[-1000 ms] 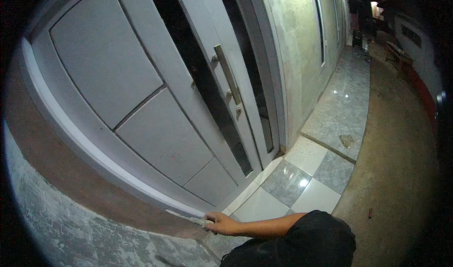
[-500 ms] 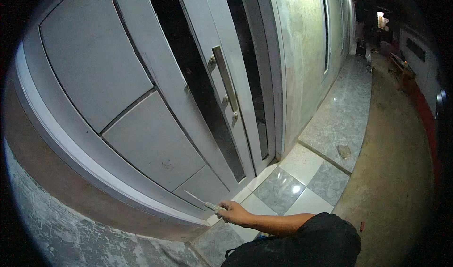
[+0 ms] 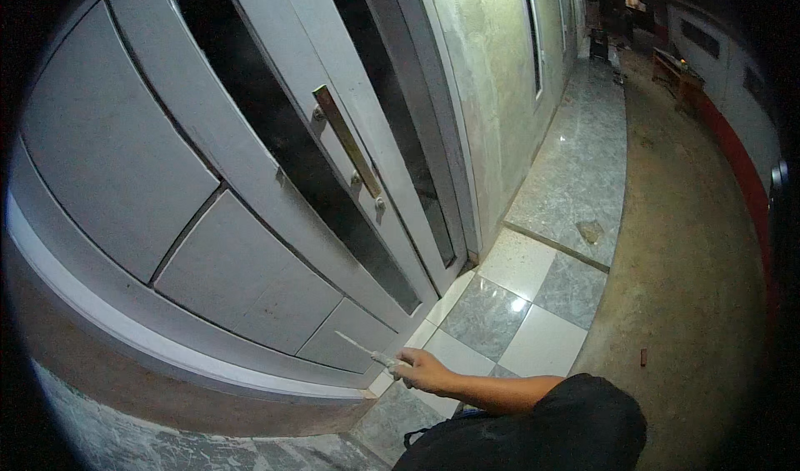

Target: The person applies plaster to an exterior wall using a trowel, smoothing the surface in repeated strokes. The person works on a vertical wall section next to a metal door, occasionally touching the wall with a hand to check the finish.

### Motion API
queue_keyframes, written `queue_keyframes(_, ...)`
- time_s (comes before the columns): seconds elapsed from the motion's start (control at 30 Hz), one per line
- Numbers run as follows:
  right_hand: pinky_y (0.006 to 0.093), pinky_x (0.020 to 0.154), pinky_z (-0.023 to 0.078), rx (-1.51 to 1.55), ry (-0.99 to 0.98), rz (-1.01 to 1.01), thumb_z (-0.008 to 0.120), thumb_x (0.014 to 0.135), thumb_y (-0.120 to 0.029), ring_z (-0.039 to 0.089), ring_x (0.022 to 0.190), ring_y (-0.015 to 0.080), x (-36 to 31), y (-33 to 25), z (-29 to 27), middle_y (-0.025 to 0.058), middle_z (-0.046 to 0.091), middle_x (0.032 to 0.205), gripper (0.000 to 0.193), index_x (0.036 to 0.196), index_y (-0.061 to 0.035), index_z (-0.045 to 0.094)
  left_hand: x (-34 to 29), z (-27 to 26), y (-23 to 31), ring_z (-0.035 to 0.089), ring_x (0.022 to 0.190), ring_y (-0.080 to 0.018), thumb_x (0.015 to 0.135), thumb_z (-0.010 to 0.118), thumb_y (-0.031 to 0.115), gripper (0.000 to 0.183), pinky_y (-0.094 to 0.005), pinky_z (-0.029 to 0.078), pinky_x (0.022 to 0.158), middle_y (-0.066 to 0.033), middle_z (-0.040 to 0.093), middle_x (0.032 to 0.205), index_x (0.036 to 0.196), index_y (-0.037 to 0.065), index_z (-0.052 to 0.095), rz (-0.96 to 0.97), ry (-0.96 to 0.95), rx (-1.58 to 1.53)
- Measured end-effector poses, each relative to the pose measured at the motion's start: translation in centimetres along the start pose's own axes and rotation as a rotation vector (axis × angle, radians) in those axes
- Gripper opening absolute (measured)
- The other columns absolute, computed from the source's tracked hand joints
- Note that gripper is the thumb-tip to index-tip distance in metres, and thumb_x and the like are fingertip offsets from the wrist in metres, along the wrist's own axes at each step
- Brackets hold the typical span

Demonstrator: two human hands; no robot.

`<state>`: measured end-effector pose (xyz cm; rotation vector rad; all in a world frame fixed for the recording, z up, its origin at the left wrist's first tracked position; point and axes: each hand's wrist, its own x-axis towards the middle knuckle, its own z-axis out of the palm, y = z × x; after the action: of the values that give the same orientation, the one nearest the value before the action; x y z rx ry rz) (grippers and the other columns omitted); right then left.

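Note:
My right hand [image 3: 425,371] is closed around the stained, pale handle of a slim pointed tool [image 3: 383,359]. Its thin whitish tip points up and left, in front of the lower panel of a grey door [image 3: 254,271]. I cannot make out the exact kind of tool, nor whether the tip touches the door. The bare forearm comes out of a black sleeve [image 3: 533,421] at the bottom. A long metal pull handle [image 3: 346,140] is fixed upright on the door, above and left of my hand. My left hand is out of view.
Grey and white floor tiles [image 3: 487,313] lie beside the door, with a raised tiled ledge [image 3: 575,163] beyond. A plastered wall [image 3: 475,79] runs along it. A wooden bench [image 3: 677,71] stands far right past the bare ground [image 3: 675,263]. A small reddish piece [image 3: 643,357] lies there.
The view has shifted, so the door and handle appear further left. My right hand still grips the pointed tool, at nearly the same place in the picture.

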<state>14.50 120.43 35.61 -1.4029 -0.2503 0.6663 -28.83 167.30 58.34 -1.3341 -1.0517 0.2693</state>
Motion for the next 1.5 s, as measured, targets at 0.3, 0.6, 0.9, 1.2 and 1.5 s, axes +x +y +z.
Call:
queue_keyframes(0.3,0.0270,0.053,0.046,0.134,0.465,0.030,0.065,0.094,-0.020,0.057,0.061,0.0111,-7.0,-0.7,-13.6,0.0064,0.065,0.082,0.024,0.108,-0.0004,0.062,-22.3,-28.0,46.5,0.069,0.103,-0.0350,0.091,0.059,0.011,0.039,-0.0467,0.053,0.091,-0.0225,0.071,0.114,0.129,0.005,0.065,0.196,-0.946,-1.686)
queue_keyframes(0.6,0.0269,0.053,0.046,0.145,0.791,-0.144,0.065,0.093,-0.013,0.057,0.059,0.0106,-14.2,-3.2,-36.4,0.0036,0.065,0.076,0.017,0.104,0.0000,0.064,-23.9,-62.8,54.8,0.070,0.087,-0.0432,0.095,0.051,0.028,0.032,-0.0510,0.056,0.081,-0.0219,0.071,0.095,0.100,0.004,0.071,1.388,0.186,-1.399)
queue_keyframes(0.9,0.0245,0.050,0.042,0.370,1.167,-0.312,0.060,0.095,-0.013,0.053,0.056,0.0098,-17.0,-8.1,-54.5,0.0039,0.062,0.078,0.010,0.102,-0.0044,0.058,-23.8,-77.8,57.6,0.067,0.110,-0.0397,0.095,0.053,0.035,0.041,-0.0523,0.055,0.090,-0.0258,0.069,0.113,0.113,0.002,0.069,1.326,-0.243,-1.219)
queue_keyframes(1.2,0.0254,0.053,0.044,0.250,0.983,-0.243,0.062,0.094,-0.012,0.054,0.058,0.0093,-7.1,-9.7,-69.0,0.0047,0.064,0.078,0.015,0.102,0.0003,0.060,-23.6,-90.1,68.2,0.066,0.115,-0.0367,0.097,0.046,0.026,0.039,-0.0506,0.054,0.093,-0.0228,0.066,0.125,0.126,0.010,0.067,1.606,-0.428,-0.792)
queue_keyframes(1.5,0.0247,0.047,0.041,0.467,1.312,-0.324,0.060,0.094,-0.009,0.052,0.055,0.0098,-4.7,-17.5,-88.0,0.0069,0.062,0.078,0.019,0.111,-0.0006,0.058,-16.3,-130.3,69.7,0.066,0.114,-0.0361,0.095,0.050,0.028,0.038,-0.0487,0.052,0.094,-0.0168,0.068,0.126,0.126,0.013,0.068,1.948,0.417,-0.664)
